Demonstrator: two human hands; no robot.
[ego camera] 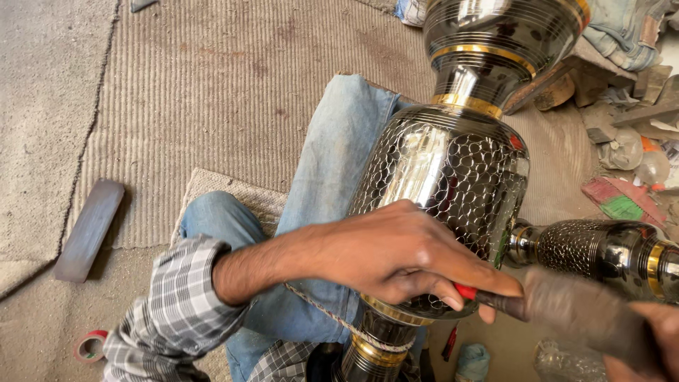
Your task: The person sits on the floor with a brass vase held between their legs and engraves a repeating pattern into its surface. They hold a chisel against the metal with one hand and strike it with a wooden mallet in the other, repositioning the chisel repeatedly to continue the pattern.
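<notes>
A large polished metal vase (pixel 453 163), dark with gold bands and a netted engraved pattern over its belly, is lying tilted across the person's lap, its neck pointing up toward the top of the view and its foot down by the bottom edge. The left hand (pixel 403 255) is reaching in from the left, in a checked sleeve (pixel 170 311), and is resting over the lower part of the vase's belly, fingers curled and pinching a thin red-tipped tool (pixel 467 291) against the metal just under the palm. The right hand (pixel 647 339) is coming in at the lower right corner, closed around a blurred dark hammer (pixel 573 311) whose end is lying just beside the left hand's fingertips; the blur is too strong to tell whether it is touching the tool. A thin cord (pixel 332 315) is running from under the left wrist down to the vase's foot.

A second, smaller vase (pixel 601 247) of the same finish is lying on its side just to the right of the big one. The person's jeans-clad legs (pixel 318 184) are resting on a ribbed mat (pixel 212 92). A flat dark bar (pixel 88 230) is lying on the floor well to the left, and a roll of red tape (pixel 90 345) is sitting near the bottom left corner.
</notes>
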